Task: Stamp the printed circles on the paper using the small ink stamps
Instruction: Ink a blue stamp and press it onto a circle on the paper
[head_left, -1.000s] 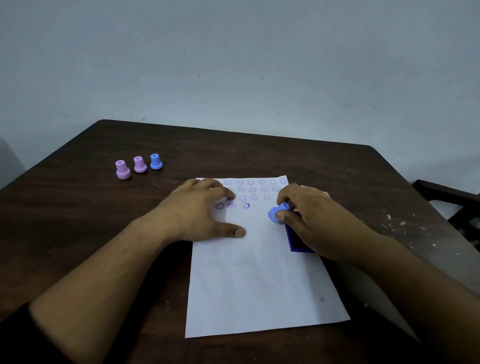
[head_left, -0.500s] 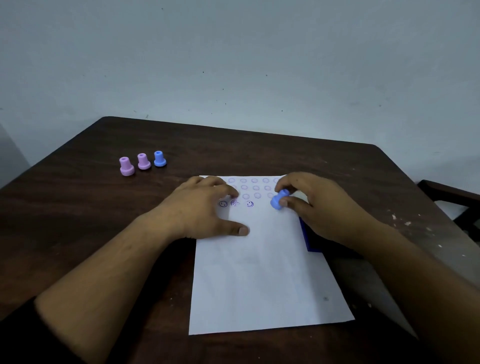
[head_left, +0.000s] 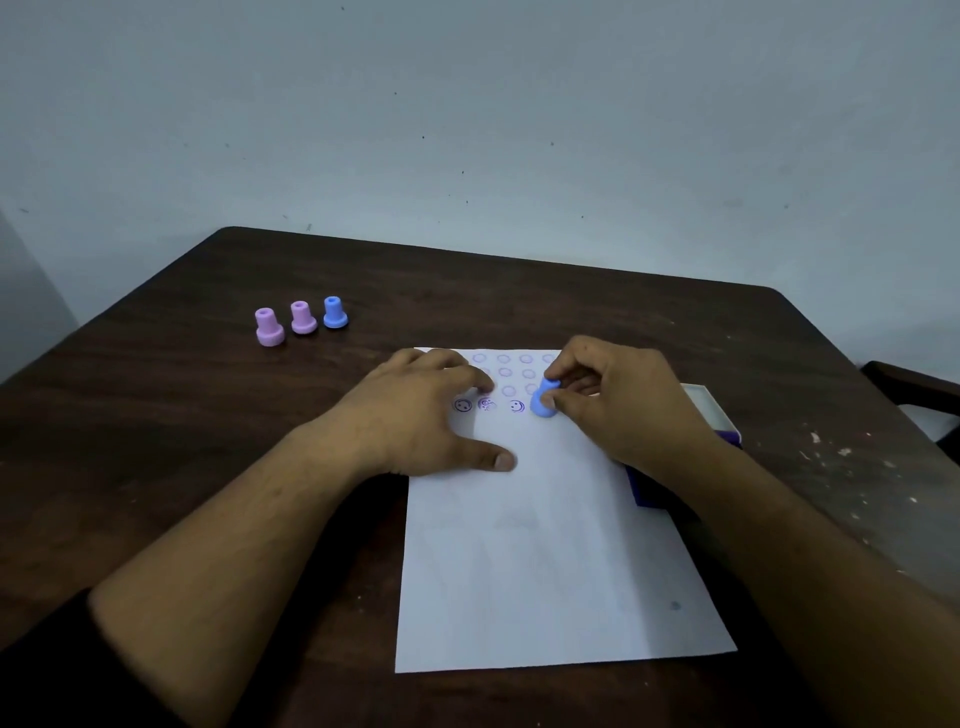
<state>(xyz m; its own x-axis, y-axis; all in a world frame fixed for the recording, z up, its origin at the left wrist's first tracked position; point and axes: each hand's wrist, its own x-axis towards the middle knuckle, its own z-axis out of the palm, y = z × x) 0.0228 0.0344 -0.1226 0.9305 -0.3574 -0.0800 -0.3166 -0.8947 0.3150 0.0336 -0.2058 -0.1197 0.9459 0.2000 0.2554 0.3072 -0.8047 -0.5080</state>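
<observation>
Right hand (head_left: 618, 400) is pinching the small blue plastic stamp (head_left: 545, 399) onto the white printed sheet (head_left: 545, 545); flat left hand (head_left: 415, 415) is steadying. Press squarely, centred on its circle.

A dark wooden table (head_left: 571, 306) stands against a plain pale grey-blue wall (head_left: 467, 114) in dim light.
</observation>
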